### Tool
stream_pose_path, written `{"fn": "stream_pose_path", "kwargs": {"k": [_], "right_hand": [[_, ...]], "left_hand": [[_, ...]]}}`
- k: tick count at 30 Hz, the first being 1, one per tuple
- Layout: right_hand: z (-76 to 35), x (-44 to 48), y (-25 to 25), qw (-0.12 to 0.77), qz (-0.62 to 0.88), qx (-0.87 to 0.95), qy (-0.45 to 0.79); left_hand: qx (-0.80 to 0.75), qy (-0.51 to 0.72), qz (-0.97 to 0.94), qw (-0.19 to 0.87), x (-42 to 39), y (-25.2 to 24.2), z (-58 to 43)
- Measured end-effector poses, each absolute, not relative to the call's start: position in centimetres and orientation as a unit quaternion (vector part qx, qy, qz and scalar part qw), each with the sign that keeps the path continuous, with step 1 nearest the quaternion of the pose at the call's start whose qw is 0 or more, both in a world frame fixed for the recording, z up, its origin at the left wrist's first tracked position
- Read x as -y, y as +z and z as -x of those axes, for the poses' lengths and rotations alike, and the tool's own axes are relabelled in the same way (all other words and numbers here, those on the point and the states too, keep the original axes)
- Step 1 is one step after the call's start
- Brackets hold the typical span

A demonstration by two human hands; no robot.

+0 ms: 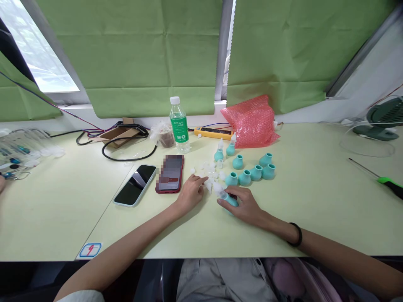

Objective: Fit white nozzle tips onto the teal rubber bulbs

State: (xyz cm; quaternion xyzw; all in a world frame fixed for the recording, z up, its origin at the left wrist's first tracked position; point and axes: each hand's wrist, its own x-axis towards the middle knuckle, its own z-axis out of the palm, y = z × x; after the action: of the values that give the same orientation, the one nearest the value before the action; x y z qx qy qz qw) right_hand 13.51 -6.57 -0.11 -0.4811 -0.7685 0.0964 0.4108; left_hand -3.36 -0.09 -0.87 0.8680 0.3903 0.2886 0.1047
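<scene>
My right hand (244, 204) grips a teal squeeze bulb with a clear, white-tipped nozzle, a nasal aspirator (231, 199), tilted with its tip to the upper left. Just left of it, my left hand (191, 193) rests on the table, index finger stretched out to the edge of a pile of small translucent white tips (211, 172). No object shows in that hand; its lower fingers are partly hidden. Several open-necked teal bulbs (244, 177) stand right of the pile. Behind it are two bulbs fitted with nozzles, a nearer aspirator (218, 154) and a farther aspirator (231, 147).
Left of my hands lie a red-cased phone (179, 174) and a pale-cased phone (135, 185). Behind are a water bottle (179, 128), a yellow multimeter (214, 133), pink bubble wrap (255, 121) and black cables (105, 153). A screwdriver (385, 181) and small fan (384, 117) are far right.
</scene>
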Motion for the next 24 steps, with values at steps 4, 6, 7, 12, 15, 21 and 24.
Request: {"fn": "stream_pose_path", "kwargs": {"k": [4, 6, 7, 12, 15, 21, 24], "right_hand": [[-13.6, 6.6, 0.0, 0.348, 0.497, 0.786, 0.119], [-13.6, 6.7, 0.1, 0.330, 0.508, 0.787, 0.114], [-13.6, 6.8, 0.1, 0.320, 0.510, 0.791, 0.113], [-13.3, 7.1, 0.1, 0.280, 0.495, 0.812, 0.131], [-13.2, 7.3, 0.2, 0.283, 0.477, 0.820, 0.141], [-13.2, 7.4, 0.3, 0.318, 0.440, 0.829, 0.136], [-13.3, 7.4, 0.4, 0.341, 0.424, 0.829, 0.128]], "left_hand": [[-0.401, 0.313, -0.852, 0.120, 0.4, -0.3, 3.4], [-0.399, 0.351, -0.832, 0.160, 0.7, 0.2, 3.4], [-0.394, 0.371, -0.817, 0.197, 0.9, 0.5, 3.5], [-0.314, 0.356, -0.739, 0.478, 1.9, 1.9, 3.5], [-0.302, 0.321, -0.735, 0.515, 2.2, 2.4, 3.3], [-0.305, 0.222, -0.654, 0.656, 1.5, 1.8, 3.0], [-0.328, 0.244, -0.636, 0.655, 0.8, 1.4, 3.2]]}}
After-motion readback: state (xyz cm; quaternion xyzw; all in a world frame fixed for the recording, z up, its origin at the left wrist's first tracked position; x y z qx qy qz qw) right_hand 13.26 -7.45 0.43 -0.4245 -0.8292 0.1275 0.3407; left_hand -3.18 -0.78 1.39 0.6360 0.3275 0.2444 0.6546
